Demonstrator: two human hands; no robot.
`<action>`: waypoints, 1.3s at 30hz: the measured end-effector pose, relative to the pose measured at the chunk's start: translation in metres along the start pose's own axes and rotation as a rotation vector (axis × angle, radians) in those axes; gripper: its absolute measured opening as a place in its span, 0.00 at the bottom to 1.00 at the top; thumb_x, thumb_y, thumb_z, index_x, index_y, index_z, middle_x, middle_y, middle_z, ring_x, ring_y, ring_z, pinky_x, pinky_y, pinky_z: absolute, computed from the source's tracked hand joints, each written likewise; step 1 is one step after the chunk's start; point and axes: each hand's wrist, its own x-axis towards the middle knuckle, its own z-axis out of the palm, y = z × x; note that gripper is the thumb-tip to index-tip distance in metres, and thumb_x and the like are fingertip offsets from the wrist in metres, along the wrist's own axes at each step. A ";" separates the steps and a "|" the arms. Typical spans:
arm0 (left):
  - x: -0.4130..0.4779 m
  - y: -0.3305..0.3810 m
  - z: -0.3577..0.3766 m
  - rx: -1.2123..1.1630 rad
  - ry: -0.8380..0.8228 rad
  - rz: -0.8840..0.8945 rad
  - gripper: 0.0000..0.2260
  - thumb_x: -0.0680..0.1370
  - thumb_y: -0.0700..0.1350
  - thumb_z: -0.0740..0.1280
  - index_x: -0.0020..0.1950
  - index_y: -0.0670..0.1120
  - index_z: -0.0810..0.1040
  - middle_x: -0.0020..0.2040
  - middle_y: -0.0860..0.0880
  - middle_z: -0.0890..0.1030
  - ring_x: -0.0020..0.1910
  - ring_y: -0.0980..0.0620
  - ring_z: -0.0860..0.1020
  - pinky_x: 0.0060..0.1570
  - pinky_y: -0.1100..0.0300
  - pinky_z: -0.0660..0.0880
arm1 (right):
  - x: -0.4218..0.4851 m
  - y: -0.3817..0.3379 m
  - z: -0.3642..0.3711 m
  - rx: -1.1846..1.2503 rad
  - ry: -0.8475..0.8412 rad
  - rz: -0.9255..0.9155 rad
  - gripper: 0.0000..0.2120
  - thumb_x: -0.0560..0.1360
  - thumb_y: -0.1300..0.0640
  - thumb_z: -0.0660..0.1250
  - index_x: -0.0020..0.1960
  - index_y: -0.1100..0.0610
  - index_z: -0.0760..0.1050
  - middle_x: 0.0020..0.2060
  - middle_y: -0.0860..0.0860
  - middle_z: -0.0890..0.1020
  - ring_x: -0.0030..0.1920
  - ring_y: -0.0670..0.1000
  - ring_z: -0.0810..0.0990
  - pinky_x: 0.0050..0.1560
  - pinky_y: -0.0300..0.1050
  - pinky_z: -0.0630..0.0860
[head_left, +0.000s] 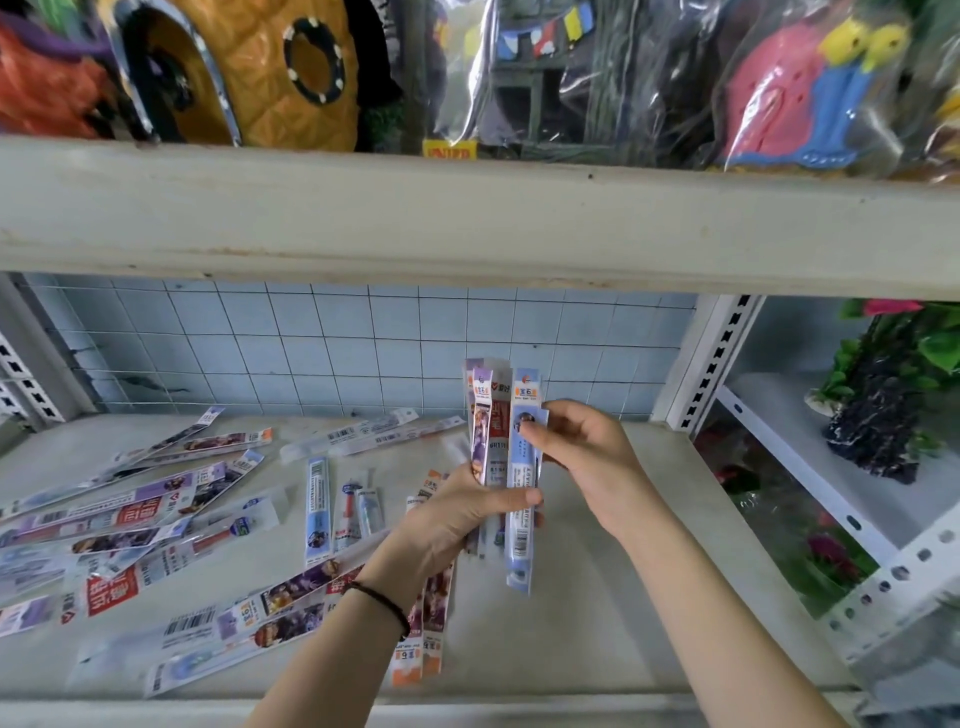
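Left hand (457, 514) is holding the packets (485, 436) upright in a closed grip, probably to square them, while right hand (587, 457) is pinching the blue packet (522, 545) just right of that grip to seat it, with loose packets (171, 499) lying left on the shelf (597, 623).

Two hands are showing, a left hand (452, 519) and a right hand (587, 457); at least four packets (522, 467) are standing bunched in them; about twenty loose packets (318, 509) are lying on one shelf (597, 623).

Loose packets (156, 514) on shelf (597, 623) left; held bundle (501, 467) above shelf centre.
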 end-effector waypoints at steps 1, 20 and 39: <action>0.001 0.002 0.002 0.028 0.010 0.025 0.14 0.70 0.33 0.72 0.51 0.46 0.78 0.40 0.48 0.84 0.39 0.49 0.82 0.43 0.56 0.79 | 0.000 -0.003 0.000 -0.021 0.002 -0.021 0.06 0.71 0.65 0.72 0.49 0.64 0.80 0.41 0.55 0.83 0.43 0.51 0.81 0.50 0.48 0.78; 0.009 -0.033 0.017 0.242 -0.008 0.089 0.14 0.68 0.33 0.73 0.52 0.34 0.77 0.47 0.37 0.79 0.47 0.43 0.78 0.56 0.38 0.73 | -0.011 -0.008 0.016 0.016 0.021 -0.024 0.23 0.67 0.63 0.76 0.56 0.46 0.74 0.53 0.53 0.82 0.50 0.52 0.82 0.43 0.43 0.79; -0.035 -0.003 -0.030 -0.074 0.387 0.003 0.08 0.73 0.40 0.69 0.47 0.41 0.72 0.29 0.49 0.76 0.27 0.52 0.74 0.29 0.60 0.75 | -0.004 0.055 0.001 -0.516 0.069 0.099 0.11 0.71 0.47 0.71 0.49 0.53 0.80 0.44 0.48 0.81 0.47 0.50 0.80 0.47 0.40 0.73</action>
